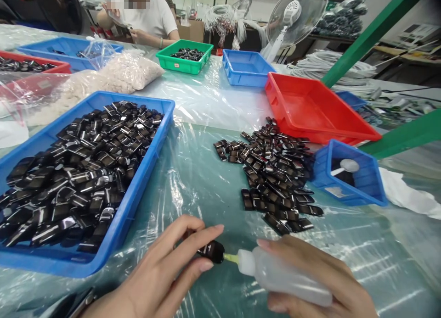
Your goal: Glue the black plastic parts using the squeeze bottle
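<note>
Between the thumb and fingers of my left hand [172,267] is a small glossy black plastic part [215,252] with a rounded end. My right hand [317,272] is wrapped round a translucent white squeeze bottle [289,274], tilted on its side. Its thin yellowish nozzle tip [231,258] points left and meets, or nearly meets, the end of the black part. A loose pile of similar black parts [275,171] lies on the table just beyond my right hand. To the left, a large blue tray [138,208] holds a heap of the same parts.
Right of the pile stand a red tray [310,107] and a small blue bin [365,185] with a white spoon [347,165]. Farther back are a green tray [182,63], another blue tray [248,70] and a bag of pale pieces [134,70]. A person [155,19] sits across the table.
</note>
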Demonstrator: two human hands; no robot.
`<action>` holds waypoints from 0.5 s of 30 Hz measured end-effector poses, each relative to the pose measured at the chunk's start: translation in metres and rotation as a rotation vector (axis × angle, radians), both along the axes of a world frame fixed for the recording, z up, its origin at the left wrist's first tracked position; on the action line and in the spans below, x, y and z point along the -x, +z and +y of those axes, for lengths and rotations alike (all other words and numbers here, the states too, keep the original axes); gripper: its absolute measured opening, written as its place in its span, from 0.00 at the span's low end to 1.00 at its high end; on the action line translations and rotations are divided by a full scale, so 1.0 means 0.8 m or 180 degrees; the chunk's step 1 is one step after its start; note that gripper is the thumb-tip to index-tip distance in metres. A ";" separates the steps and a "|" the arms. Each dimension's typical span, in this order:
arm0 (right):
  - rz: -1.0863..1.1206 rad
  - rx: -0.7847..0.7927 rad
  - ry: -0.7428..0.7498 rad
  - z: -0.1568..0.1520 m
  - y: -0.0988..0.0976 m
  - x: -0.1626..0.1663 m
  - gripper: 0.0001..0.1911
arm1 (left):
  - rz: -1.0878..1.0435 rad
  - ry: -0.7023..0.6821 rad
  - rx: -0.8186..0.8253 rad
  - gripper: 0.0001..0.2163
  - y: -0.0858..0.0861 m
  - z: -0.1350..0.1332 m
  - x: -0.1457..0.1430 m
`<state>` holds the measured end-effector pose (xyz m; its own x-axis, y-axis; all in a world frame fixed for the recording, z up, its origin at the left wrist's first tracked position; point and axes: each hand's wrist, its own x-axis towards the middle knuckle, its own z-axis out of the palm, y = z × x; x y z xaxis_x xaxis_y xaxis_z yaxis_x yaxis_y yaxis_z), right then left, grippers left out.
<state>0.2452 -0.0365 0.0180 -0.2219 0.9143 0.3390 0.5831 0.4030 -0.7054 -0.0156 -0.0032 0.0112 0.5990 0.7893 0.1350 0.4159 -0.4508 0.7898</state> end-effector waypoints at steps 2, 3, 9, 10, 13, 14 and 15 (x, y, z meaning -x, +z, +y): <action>0.0035 0.0026 0.0063 0.001 0.000 0.000 0.21 | -0.0037 -0.0028 -0.0041 0.16 -0.002 -0.001 0.000; 0.0047 0.0038 0.0080 0.001 0.000 0.000 0.21 | -0.0047 -0.0037 -0.0053 0.17 -0.002 -0.001 0.000; 0.0009 0.0084 0.0088 -0.004 -0.003 -0.002 0.21 | -0.0091 -0.0033 -0.0131 0.17 -0.003 -0.001 0.000; 0.0033 0.0088 0.0092 -0.004 -0.002 -0.002 0.22 | -0.0084 -0.0022 -0.0150 0.17 -0.003 -0.001 0.000; 0.0055 0.0080 0.0066 -0.004 -0.001 -0.001 0.22 | 0.0008 0.0081 -0.0194 0.16 -0.003 -0.004 -0.001; 0.0046 0.0061 0.0046 -0.003 -0.001 0.000 0.22 | 0.0040 0.0129 -0.0188 0.16 -0.003 -0.005 -0.001; 0.0041 0.0036 0.0028 -0.002 -0.001 0.001 0.22 | 0.0062 0.0177 -0.0172 0.16 -0.003 -0.007 -0.002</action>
<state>0.2445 -0.0383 0.0173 -0.2256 0.9160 0.3316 0.5704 0.4001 -0.7173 -0.0142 -0.0084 0.0085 0.5574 0.8132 0.1671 0.4564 -0.4683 0.7565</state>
